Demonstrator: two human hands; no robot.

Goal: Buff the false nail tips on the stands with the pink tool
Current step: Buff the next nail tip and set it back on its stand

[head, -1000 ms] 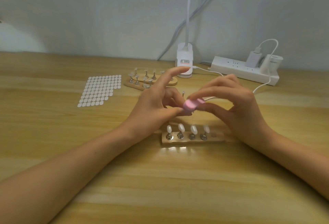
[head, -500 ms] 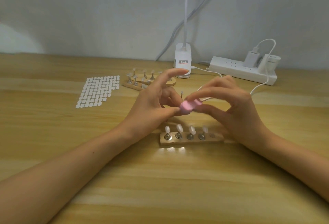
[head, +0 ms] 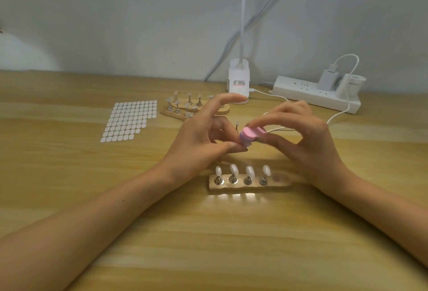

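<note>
My right hand (head: 310,142) pinches the small pink buffing tool (head: 251,133) between thumb and fingers. The tool lies against the fingertips of my left hand (head: 199,138), which pinch a single small nail stand; only its thin metal end (head: 236,126) shows and its tip is hidden. The left index finger points up. Just below both hands a wooden base (head: 280,185) carries several white false nail tips (head: 234,169) on metal stands, with one bare slot at its right end.
A second wooden base (head: 223,110) with more nail stands lies behind my left hand. A sheet of white adhesive dots (head: 129,120) lies at the left. A white lamp base (head: 239,80), a power strip (head: 308,96) and a white cable (head: 340,112) stand along the wall.
The pink tool has slid slightly left and back right across my left fingertips. Both hands stay in about the same place above the wooden base.
</note>
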